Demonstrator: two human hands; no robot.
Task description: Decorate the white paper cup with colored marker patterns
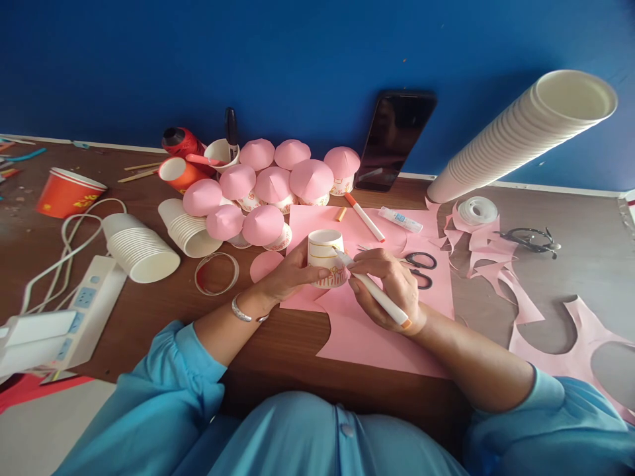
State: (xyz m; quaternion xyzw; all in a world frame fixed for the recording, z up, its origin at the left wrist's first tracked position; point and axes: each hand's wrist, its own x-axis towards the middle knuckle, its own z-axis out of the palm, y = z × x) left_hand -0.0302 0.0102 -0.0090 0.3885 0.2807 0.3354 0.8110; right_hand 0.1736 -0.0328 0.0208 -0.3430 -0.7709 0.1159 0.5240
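My left hand grips an upside-down white paper cup with orange drawing on its side, held on a pink paper sheet. In my right hand is a white marker, its tip touching the cup's wall. Both hands are closed on what they hold. A silver bracelet circles my left wrist.
Several pink-roofed cups cluster behind. Scissors, an orange marker, a glue tube and a phone against the blue wall lie near. Cup stacks lie left and right. A power strip sits left. Pink scraps right.
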